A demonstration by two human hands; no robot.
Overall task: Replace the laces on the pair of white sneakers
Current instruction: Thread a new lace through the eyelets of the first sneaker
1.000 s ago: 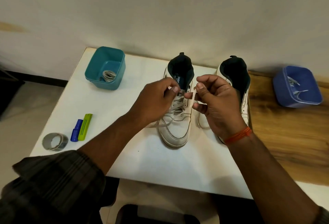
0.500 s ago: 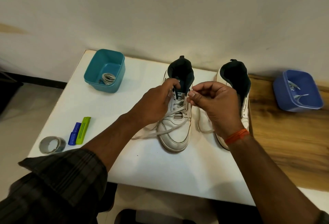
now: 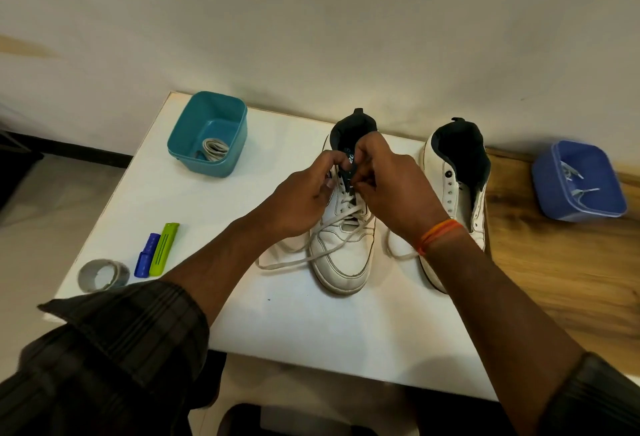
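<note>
Two white sneakers with dark linings stand on the white table (image 3: pixel 311 324), toes toward me. The left sneaker (image 3: pixel 343 255) is partly laced with a white lace (image 3: pixel 298 259) whose loose ends trail left and right over the table. My left hand (image 3: pixel 304 200) and my right hand (image 3: pixel 391 186) meet over its upper eyelets, fingers curled and pinching at the lace by the tongue. The fingertips hide the exact spot. The right sneaker (image 3: pixel 457 172) has bare eyelets and no lace.
A teal tub (image 3: pixel 207 134) with a coiled lace stands at the back left. A blue tub (image 3: pixel 578 182) with lace pieces sits on the wooden surface (image 3: pixel 554 279) at right. A grey tape roll (image 3: pixel 102 274), a blue tool (image 3: pixel 147 255) and a green tool (image 3: pixel 164 248) lie front left.
Both hands have come closer together and moved up toward the top eyelets of the left sneaker. The lace ends now trail slack on the table.
</note>
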